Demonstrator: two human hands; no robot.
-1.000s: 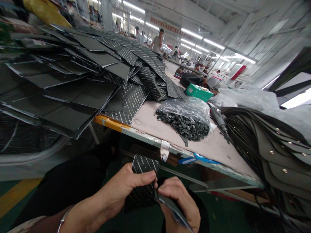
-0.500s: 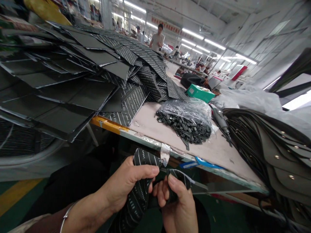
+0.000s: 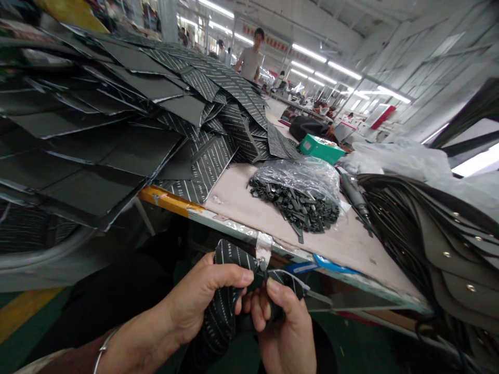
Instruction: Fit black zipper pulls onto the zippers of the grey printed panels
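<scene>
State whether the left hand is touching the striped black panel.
Touching. The head view plainly shows the left hand gripping the striped black panel, its thumb lying across the panel's upper part.

Single view: head-worn camera, facing forward and down. Nearest, along the bottom edge: left hand [image 3: 195,296], right hand [image 3: 283,324] and the striped black panel [image 3: 221,306] between them, all very close. Middle distance: the desk [image 3: 335,249], running diagonally across the frame. Farthest, along the top edge: a standing co-worker [image 3: 249,59] and ceiling lights [image 3: 343,66] — well off, deep in the hall.
</scene>
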